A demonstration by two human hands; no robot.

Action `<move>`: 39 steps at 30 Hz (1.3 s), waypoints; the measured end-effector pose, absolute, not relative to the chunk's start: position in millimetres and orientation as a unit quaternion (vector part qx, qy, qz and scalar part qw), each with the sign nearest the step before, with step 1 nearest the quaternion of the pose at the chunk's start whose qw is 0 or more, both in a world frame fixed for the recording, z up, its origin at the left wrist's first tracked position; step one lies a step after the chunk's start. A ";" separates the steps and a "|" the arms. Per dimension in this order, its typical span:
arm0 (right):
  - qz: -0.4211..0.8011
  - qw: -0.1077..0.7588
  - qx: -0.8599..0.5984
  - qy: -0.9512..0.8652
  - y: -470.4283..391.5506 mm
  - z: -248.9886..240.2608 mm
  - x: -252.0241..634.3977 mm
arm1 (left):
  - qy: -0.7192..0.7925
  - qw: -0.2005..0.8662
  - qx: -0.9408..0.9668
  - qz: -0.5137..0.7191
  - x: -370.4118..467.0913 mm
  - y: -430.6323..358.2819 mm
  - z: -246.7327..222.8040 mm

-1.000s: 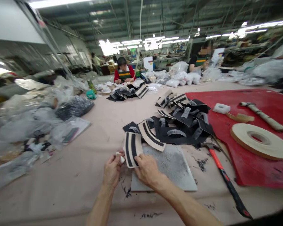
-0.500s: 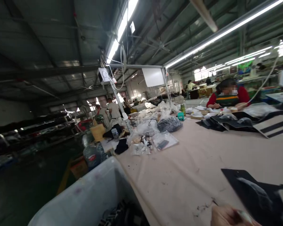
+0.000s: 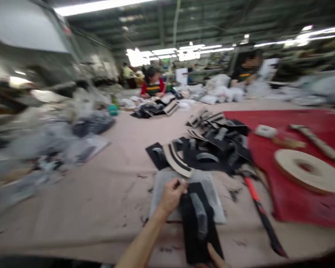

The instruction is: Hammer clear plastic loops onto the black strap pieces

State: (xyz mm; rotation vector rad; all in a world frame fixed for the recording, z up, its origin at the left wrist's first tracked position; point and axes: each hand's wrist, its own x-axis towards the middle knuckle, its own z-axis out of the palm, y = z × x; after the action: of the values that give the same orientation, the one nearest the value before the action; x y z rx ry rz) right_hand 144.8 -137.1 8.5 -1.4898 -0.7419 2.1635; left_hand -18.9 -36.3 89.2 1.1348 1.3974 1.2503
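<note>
Black panel [image 3: 190, 227] with 1 clear strip [image 3: 200, 217] lies partly over grey slab [image 3: 159, 190]. Left hand [image 3: 171, 195] pinches small white bit [image 3: 182, 181] by panel's far end. Right hand [image 3: 216, 257]: finger at near end, rest out of frame, grip can't be told. Hammer [image 3: 264, 216] right of slab; 1 roll [image 3: 286, 169] on red sheet [image 3: 290, 208].

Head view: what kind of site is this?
Probably a garment or bag-making workshop. It shows in the black pieces with clear strips heaped on a cloth-covered worktable, the large roll of tape beside a hammer, and two co-workers seated beyond under strip lights.
</note>
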 end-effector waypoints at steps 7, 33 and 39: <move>0.825 0.208 -0.520 -0.072 -177.7 5.4 189.4 | 0.553 0.488 0.492 0.463 -25.3 -3.7 31.1; 0.238 0.263 -0.567 -0.743 -69.2 45.8 136.1 | 0.565 0.474 0.433 0.518 -14.3 -9.1 8.7; 0.228 0.247 -0.590 -0.734 -71.0 47.6 128.0 | 0.573 0.453 0.450 0.514 -14.0 -10.8 9.7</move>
State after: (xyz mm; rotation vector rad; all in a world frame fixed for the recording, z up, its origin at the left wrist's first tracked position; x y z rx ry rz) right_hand 128.0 -71.0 47.6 -1.6090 -2.0025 0.6207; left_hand -14.0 -10.8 9.7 1.1115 1.4151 1.2690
